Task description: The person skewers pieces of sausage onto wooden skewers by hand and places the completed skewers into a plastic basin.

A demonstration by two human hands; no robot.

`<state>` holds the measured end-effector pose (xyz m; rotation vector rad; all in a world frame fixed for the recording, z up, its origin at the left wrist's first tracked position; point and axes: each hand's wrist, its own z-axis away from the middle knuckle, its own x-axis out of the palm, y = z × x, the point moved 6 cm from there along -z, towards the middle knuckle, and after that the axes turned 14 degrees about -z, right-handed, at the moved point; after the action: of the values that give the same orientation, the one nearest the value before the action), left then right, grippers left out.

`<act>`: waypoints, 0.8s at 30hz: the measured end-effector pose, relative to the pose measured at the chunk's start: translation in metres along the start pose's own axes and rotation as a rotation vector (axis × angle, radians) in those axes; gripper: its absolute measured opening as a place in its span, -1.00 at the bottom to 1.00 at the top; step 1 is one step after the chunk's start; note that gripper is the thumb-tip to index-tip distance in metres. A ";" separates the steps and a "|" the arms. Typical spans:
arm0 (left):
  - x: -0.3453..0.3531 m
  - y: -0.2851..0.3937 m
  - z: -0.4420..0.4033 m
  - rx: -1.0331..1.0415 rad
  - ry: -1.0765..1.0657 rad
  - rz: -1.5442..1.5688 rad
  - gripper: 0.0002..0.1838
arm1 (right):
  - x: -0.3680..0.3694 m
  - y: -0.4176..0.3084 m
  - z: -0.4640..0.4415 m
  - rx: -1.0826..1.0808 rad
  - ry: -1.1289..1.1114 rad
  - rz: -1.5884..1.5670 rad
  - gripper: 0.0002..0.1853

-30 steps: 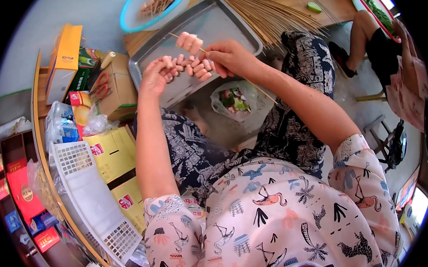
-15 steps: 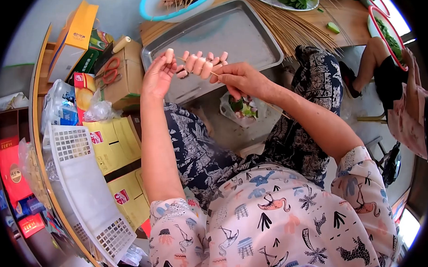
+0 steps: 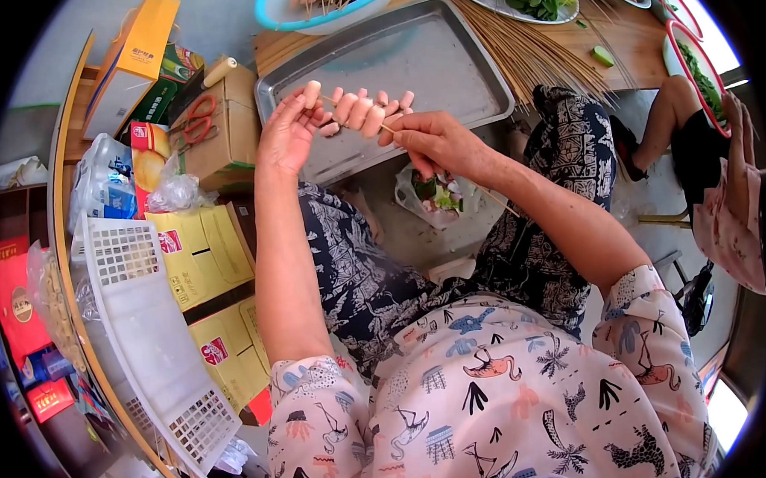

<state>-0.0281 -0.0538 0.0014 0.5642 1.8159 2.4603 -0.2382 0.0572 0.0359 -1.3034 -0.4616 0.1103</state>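
Observation:
A wooden skewer (image 3: 501,201) with several pink sausage pieces (image 3: 359,114) threaded on it is held over the near part of a metal tray (image 3: 409,54). My right hand (image 3: 437,141) is closed round the skewer just behind the pieces. At the skewer's other end, my left hand (image 3: 286,130) pinches a single sausage piece (image 3: 312,93) at the tip. More sausage pieces (image 3: 330,129) lie in the tray behind and beside the skewered ones.
Loose skewers (image 3: 529,49) lie right of the tray. A blue-rimmed bowl (image 3: 322,21) and a plate of greens (image 3: 561,13) stand beyond. A plastic bag with scraps (image 3: 437,198) is below. Scissors (image 3: 198,119) rest on a box at left. Another person's leg (image 3: 664,116) is at right.
The single piece in my left hand has come to the skewer's tip, in line with the threaded pieces. My right hand has turned the skewer. The view has shifted, so the tray appears lower and further right.

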 end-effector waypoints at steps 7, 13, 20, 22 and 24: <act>-0.002 -0.001 -0.001 0.015 -0.012 0.005 -0.69 | 0.000 0.000 0.001 0.017 -0.037 0.046 -0.72; 0.002 -0.001 -0.001 0.017 -0.025 0.001 -0.70 | 0.000 0.002 -0.001 0.017 -0.025 0.045 -0.73; 0.001 -0.001 -0.002 0.024 0.002 0.014 -0.70 | 0.000 0.005 -0.003 0.016 -0.033 0.038 -0.73; 0.002 0.000 -0.001 0.033 -0.018 0.017 -0.71 | 0.000 0.004 -0.003 0.020 -0.031 0.044 -0.74; 0.002 -0.001 -0.002 0.030 -0.017 0.024 -0.71 | 0.000 0.004 -0.003 0.017 -0.033 0.038 -0.74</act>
<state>-0.0302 -0.0551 0.0008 0.6100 1.8544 2.4395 -0.2363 0.0559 0.0315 -1.2959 -0.4631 0.1674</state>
